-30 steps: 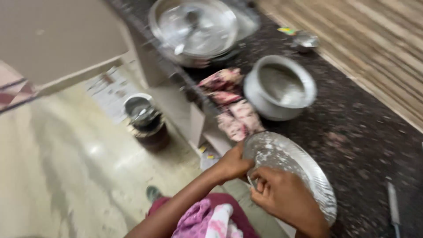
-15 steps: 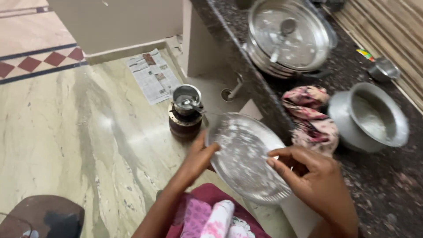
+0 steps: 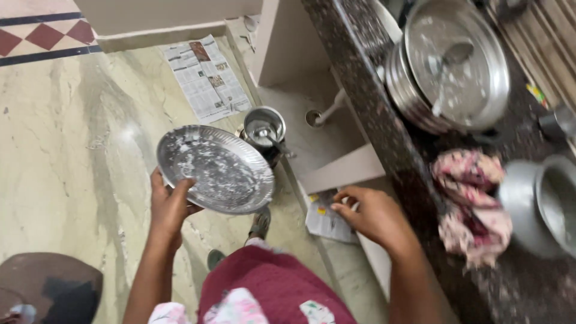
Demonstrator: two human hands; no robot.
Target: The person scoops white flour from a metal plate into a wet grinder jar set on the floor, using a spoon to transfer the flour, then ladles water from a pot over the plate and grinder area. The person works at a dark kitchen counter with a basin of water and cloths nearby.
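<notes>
My left hand (image 3: 168, 207) grips the near rim of a round steel plate (image 3: 216, 168) smeared with white residue, held out over the marble floor, away from the counter. My right hand (image 3: 372, 216) is free, fingers loosely curled, hovering beside the dark granite counter's (image 3: 384, 120) front edge, above a piece of printed paper (image 3: 324, 222) on the floor. It holds nothing.
On the counter lie a large steel pan with a lid and spoon (image 3: 456, 66), a crumpled pink cloth (image 3: 474, 204) and a grey metal pot (image 3: 540, 204). A small steel vessel (image 3: 264, 129) and a newspaper sheet (image 3: 207, 75) sit on the floor. A dark mat (image 3: 48, 288) lies bottom left.
The plate has travelled left, off the counter and out over the floor. My right hand has let go of it; only my left hand holds it now.
</notes>
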